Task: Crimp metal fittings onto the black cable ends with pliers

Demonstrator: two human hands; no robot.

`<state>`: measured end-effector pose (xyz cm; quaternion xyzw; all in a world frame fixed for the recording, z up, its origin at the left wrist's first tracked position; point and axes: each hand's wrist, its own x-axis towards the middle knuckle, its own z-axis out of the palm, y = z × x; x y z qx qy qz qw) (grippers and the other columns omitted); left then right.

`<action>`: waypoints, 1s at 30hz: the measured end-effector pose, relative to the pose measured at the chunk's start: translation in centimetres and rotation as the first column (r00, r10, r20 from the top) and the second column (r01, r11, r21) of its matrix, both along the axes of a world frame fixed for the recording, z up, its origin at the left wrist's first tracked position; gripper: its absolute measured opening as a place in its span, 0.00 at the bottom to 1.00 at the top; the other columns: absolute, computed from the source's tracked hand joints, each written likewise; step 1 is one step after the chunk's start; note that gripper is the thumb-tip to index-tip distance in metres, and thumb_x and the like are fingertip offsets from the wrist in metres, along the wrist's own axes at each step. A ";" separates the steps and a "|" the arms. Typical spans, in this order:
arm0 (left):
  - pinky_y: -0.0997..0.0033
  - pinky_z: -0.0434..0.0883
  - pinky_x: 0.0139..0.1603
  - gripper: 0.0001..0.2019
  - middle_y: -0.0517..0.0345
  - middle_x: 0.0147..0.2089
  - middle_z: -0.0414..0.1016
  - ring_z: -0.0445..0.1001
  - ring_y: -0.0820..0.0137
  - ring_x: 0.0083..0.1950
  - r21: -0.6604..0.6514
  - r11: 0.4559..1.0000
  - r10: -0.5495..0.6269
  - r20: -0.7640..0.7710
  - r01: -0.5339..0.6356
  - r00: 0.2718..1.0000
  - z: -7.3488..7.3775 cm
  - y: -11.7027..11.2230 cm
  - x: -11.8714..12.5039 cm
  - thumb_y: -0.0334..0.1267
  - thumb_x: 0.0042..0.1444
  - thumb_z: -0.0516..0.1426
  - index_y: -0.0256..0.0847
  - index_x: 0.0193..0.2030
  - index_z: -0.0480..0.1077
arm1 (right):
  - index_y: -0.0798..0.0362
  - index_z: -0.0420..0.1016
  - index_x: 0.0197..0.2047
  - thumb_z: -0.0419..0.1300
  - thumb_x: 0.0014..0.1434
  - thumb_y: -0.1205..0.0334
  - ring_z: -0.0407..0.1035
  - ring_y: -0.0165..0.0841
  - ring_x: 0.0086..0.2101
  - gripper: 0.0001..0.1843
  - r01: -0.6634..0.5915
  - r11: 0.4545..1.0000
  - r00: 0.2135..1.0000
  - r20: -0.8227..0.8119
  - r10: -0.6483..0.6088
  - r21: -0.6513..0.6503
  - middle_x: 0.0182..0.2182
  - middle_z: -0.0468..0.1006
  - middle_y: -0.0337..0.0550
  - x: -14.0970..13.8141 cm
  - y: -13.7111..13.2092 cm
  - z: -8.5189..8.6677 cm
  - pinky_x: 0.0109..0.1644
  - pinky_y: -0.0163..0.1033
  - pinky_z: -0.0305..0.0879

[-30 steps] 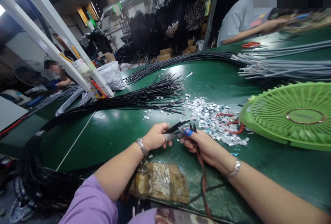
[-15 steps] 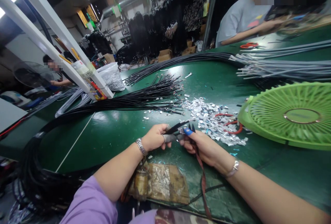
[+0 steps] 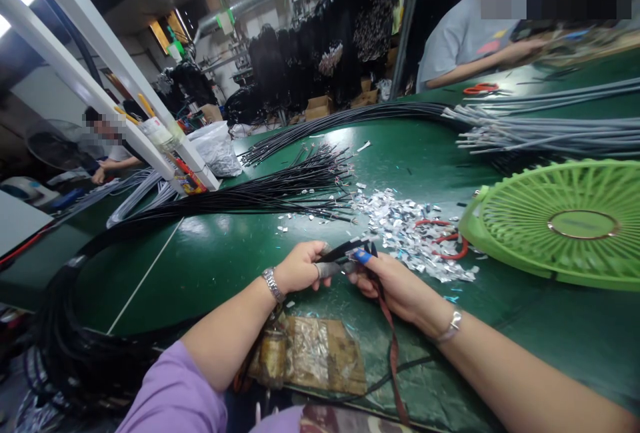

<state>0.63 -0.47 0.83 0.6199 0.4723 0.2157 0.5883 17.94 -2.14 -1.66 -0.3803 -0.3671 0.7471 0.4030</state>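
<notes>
Looking through the head camera from my distant place, I see at the near edge a patterned cloth (image 3: pixel 340 419) and, a little beyond it, a flat piece of cardboard (image 3: pixel 345 356) with shiny tape, lying on the green table (image 3: pixel 210 273). Above this piece, in the near middle, the two hands work close together. The left hand (image 3: pixel 303 266) has its thumb and fingers closed around the black cable ends (image 3: pixel 340 248), which point to the right, and one of its fingers wears a grey wrapping. The right hand (image 3: pixel 385 276), with blue tape (image 3: pixel 363 256) on the thumb, is curled around a dark tool (image 3: pixel 374 250) just beside these ends; its exact grip I cannot tell, because the fingers hide it. A brown strap (image 3: pixel 393 346) hangs from this hand toward the near edge. Farther on, to the right, silver scraps (image 3: pixel 400 233) are scattered, with a red-handled tool (image 3: pixel 465 246) among them and a green fan (image 3: pixel 583 223) beside. To the left a black cable bundle (image 3: pixel 250 194) stretches across the table. At the far right lie grey cables (image 3: pixel 540 131), then orange scissors (image 3: pixel 481 88) near a co-worker in a grey shirt (image 3: pixel 453 39). Farthest, dark cables (image 3: pixel 325 39) hang in thick bunches.
</notes>
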 end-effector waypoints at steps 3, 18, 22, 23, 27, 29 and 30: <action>0.82 0.57 0.14 0.14 0.66 0.18 0.67 0.59 0.82 0.14 0.043 0.999 -0.022 -0.031 0.024 0.999 -0.1 -0.1 -0.1 0.42 0.44 0.62 0.36 0.30 0.64 | 0.54 0.67 0.19 0.66 0.42 0.44 0.50 0.22 0.15 0.22 -0.002 1.000 1.000 0.021 0.002 -0.023 0.15 0.68 0.37 0.0 0.0 -0.3 0.17 0.31 0.42; 0.81 0.57 0.17 0.12 0.63 0.20 0.67 0.60 0.81 0.17 0.301 0.952 0.084 -0.081 -0.056 0.993 -0.2 -0.3 -0.3 0.44 0.50 0.57 0.36 0.29 0.65 | 0.56 0.72 0.24 0.68 0.42 0.51 0.50 0.23 0.18 0.17 0.026 0.999 0.996 -0.083 -0.023 0.034 0.21 0.69 0.39 0.0 -0.2 0.3 0.18 0.32 0.42; 0.79 0.59 0.22 0.09 0.62 0.21 0.68 0.62 0.78 0.21 0.422 0.906 0.089 -0.134 -0.024 0.987 -0.4 -0.3 -0.4 0.40 0.51 0.56 0.37 0.27 0.65 | 0.55 0.71 0.23 0.66 0.43 0.52 0.49 0.22 0.16 0.15 0.065 0.995 0.998 -0.025 -0.063 0.073 0.18 0.67 0.37 -0.2 -0.2 0.1 0.18 0.32 0.42; 0.79 0.60 0.23 0.08 0.62 0.21 0.68 0.63 0.78 0.22 0.437 0.899 0.092 -0.140 -0.022 0.986 -0.4 -0.3 -0.4 0.40 0.51 0.56 0.38 0.27 0.65 | 0.54 0.70 0.23 0.66 0.43 0.52 0.49 0.22 0.16 0.15 0.078 0.993 0.997 -0.003 -0.078 0.083 0.17 0.67 0.37 -0.2 -0.3 0.1 0.18 0.32 0.42; 0.77 0.61 0.26 0.06 0.62 0.21 0.67 0.65 0.76 0.24 0.461 0.887 0.091 -0.139 -0.017 0.986 -0.3 -0.4 -0.3 0.39 0.51 0.55 0.38 0.28 0.65 | 0.54 0.69 0.23 0.68 0.41 0.52 0.50 0.22 0.16 0.16 0.139 0.983 0.987 0.067 -0.148 0.121 0.16 0.67 0.35 -0.5 -0.4 0.2 0.19 0.32 0.43; 0.77 0.61 0.27 0.07 0.63 0.21 0.67 0.65 0.76 0.24 0.466 0.885 0.092 -0.138 -0.017 0.986 -0.2 -0.4 -0.3 0.39 0.51 0.55 0.38 0.28 0.65 | 0.54 0.69 0.22 0.68 0.40 0.52 0.50 0.22 0.16 0.16 0.156 0.979 0.983 0.080 -0.167 0.135 0.16 0.66 0.35 -0.5 -0.4 0.2 0.19 0.32 0.43; 0.76 0.61 0.27 0.07 0.62 0.21 0.67 0.65 0.75 0.24 0.469 0.883 0.093 -0.139 -0.017 0.986 -0.2 -0.4 -0.3 0.39 0.51 0.55 0.39 0.27 0.65 | 0.54 0.68 0.22 0.68 0.41 0.52 0.50 0.23 0.16 0.16 0.157 0.978 0.982 0.083 -0.170 0.139 0.15 0.66 0.35 -0.5 -0.5 0.2 0.19 0.32 0.43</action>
